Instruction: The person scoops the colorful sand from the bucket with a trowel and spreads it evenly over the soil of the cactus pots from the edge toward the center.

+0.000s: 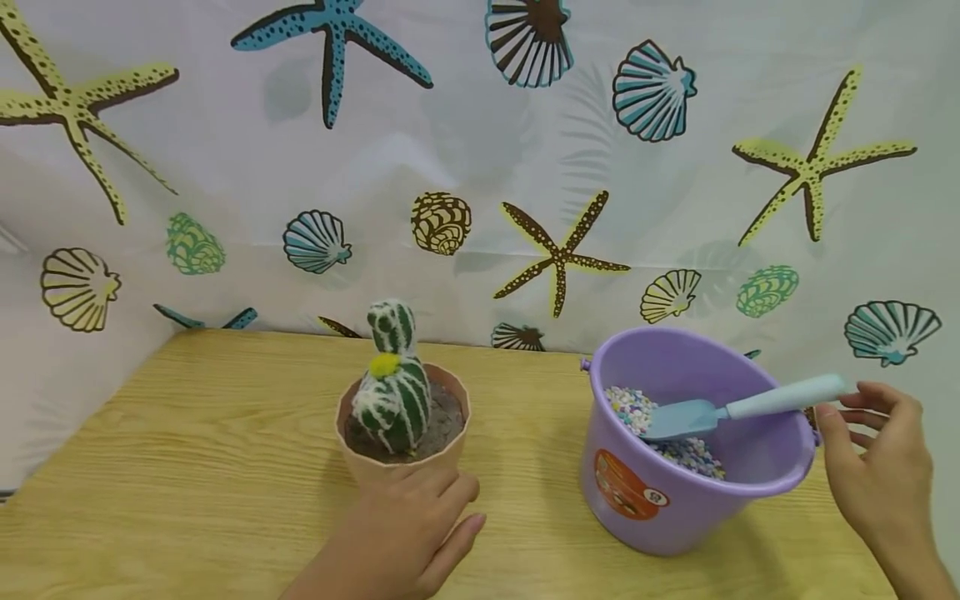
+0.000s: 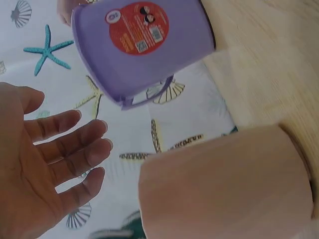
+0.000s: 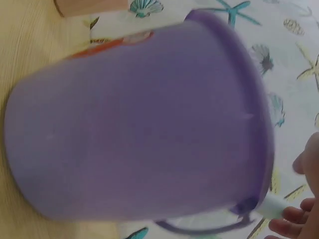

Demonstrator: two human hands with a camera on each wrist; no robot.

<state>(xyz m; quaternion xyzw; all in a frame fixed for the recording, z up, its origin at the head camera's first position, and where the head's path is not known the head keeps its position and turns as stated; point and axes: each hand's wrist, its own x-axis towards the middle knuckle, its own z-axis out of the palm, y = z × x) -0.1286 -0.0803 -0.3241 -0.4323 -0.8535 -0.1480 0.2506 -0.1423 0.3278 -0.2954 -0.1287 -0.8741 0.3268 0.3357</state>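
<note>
Only the head view shows the scoop blade (image 1: pixel 684 418) beside beads (image 1: pixel 628 407).

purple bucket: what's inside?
Multicoloured pellets and a light blue scoop, blade inside, handle sticking out. The blade and the bucket's near wall cover some of the interior; its floor and anything under the pellets can't be seen.

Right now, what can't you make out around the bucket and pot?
- Pellets and scoop blade, right wrist view: behind the bucket.
- Pot, head view: front partly hidden by left hand.
- Sticker, left wrist view: lettering too small.
- Right hand, right wrist view: cut off by the right edge.
</note>
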